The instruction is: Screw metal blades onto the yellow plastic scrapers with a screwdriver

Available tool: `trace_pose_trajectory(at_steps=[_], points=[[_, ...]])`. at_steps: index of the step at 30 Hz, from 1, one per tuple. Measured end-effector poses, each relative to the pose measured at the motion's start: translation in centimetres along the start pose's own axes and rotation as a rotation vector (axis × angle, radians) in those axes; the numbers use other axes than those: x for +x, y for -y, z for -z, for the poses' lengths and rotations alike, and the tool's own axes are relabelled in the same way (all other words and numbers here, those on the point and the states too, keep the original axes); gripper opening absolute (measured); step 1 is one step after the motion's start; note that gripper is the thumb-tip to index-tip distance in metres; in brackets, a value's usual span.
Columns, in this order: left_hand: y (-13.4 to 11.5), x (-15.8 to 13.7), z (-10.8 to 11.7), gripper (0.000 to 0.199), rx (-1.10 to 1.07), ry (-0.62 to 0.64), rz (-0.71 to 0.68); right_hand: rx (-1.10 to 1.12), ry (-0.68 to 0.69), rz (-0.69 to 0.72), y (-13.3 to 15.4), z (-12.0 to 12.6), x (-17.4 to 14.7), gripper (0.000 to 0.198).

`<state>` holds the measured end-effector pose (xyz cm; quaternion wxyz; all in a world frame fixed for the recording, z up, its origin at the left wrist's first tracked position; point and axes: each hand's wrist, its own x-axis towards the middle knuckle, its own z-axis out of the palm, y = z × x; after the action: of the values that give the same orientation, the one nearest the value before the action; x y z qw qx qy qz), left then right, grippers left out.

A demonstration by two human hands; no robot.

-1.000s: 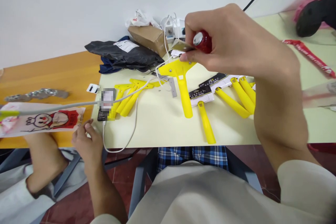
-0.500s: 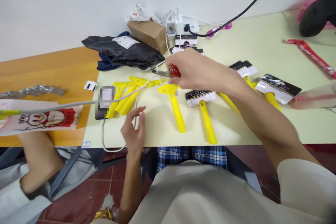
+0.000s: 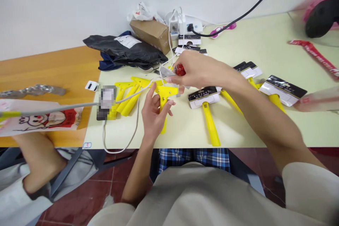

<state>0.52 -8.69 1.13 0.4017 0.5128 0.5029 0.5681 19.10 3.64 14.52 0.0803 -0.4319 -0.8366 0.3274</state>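
Observation:
My left hand (image 3: 153,116) is closed around a yellow T-shaped scraper (image 3: 166,93), its head turned up and its handle hanging down past the palm. Just above it, my right hand (image 3: 189,69) grips a tool with a translucent red handle (image 3: 179,70). Something thin and grey shows by the right fingers; its exact shape is hard to make out. The right fingertips reach the scraper's head, though whether they touch it I cannot tell. Several yellow scrapers (image 3: 131,100) lie to the left. A scraper with a black-and-white card sleeve (image 3: 211,123) lies to the right.
More sleeved scrapers (image 3: 284,90) lie farther right. Behind are a black plastic parcel (image 3: 132,51), a cardboard box (image 3: 152,33) and a power strip (image 3: 194,24). A white cable (image 3: 127,97) runs across the left side beside a phone-like device (image 3: 106,102). Another person's arm (image 3: 39,159) is at far left.
My left hand has moved up and right from beside the cable and taken hold of the yellow scraper, lifting and shifting it left. My right hand still grips the red-handled tool.

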Motion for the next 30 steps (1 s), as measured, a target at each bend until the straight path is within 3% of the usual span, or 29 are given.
trace_pose_trajectory(at_steps=[3,8,20,24,30], points=[[-0.1,0.1,0.7,0.085,0.027,-0.007,-0.048,0.069,0.019,-0.044,0.3,0.7,-0.6,0.045],[-0.3,-0.1,0.8,0.084,0.030,-0.008,-0.082,0.100,0.035,-0.064,1.0,-0.3,-0.5,0.044],[-1.4,-0.4,0.1,0.085,0.075,-0.064,-0.041,0.193,0.066,0.004,1.1,-1.0,-0.2,0.045],[-2.4,0.2,-0.8,0.089,0.087,-0.083,-0.077,0.216,0.026,0.030,1.5,0.1,-0.8,0.051],[-5.2,2.0,-3.0,0.089,0.215,-0.056,-0.201,0.198,-0.082,0.095,1.0,3.9,-3.6,0.058]])
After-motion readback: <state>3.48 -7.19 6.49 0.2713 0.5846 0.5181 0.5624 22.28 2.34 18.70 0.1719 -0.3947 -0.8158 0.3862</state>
